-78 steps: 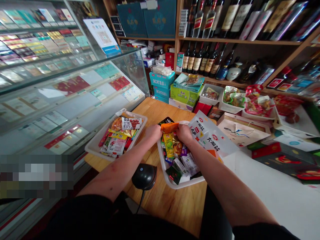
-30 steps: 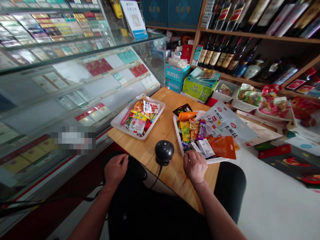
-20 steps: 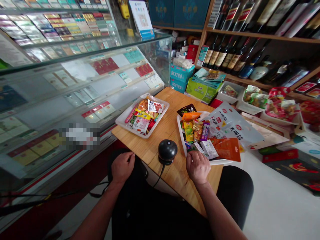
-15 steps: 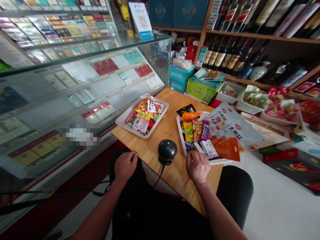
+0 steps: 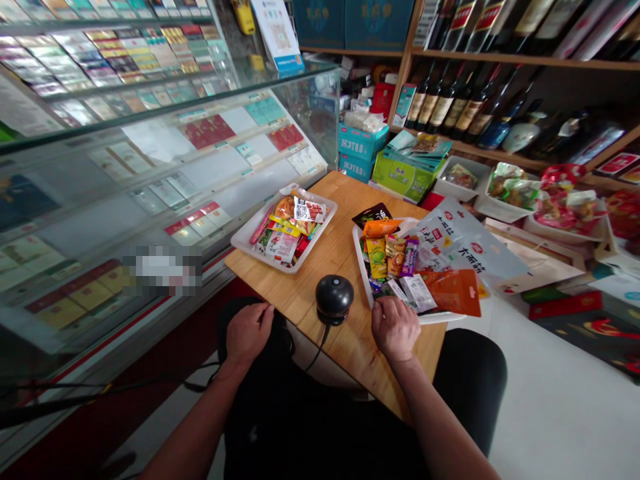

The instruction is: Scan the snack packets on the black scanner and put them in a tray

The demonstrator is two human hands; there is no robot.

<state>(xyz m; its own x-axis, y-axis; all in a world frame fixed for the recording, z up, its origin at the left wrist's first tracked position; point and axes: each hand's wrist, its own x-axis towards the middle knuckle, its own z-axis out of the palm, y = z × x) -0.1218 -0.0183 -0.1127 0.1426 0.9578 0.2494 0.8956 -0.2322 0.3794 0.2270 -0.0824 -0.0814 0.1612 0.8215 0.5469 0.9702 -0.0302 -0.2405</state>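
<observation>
My left hand (image 5: 249, 331) rests on my left thigh beside the table's near edge, its fingers curled in and nothing showing in them. Loosely balled, my right hand (image 5: 396, 325) lies on the wooden table (image 5: 370, 360) against the near rim of the right white tray (image 5: 363, 270). Snack packets fill that tray: a purple one (image 5: 409, 257), a yellow one (image 5: 377, 258) and an orange-brown pouch (image 5: 453, 292) among them. Between my hands stands a black, rounded device (image 5: 335, 296) with a cable. Farther left, another white tray (image 5: 245, 245) holds mixed snack packets (image 5: 283, 245).
A glass display counter (image 5: 150, 193) with small boxes runs along the left. Behind the table are a green carton (image 5: 403, 175) and teal boxes (image 5: 361, 141). Bottles (image 5: 443, 110) line the shelves at right, above white bins of packaged snacks (image 5: 513, 193). A black stool (image 5: 473, 380) is at the table's right.
The view has shifted very slightly. Both hands, the trays and the black device keep their places.
</observation>
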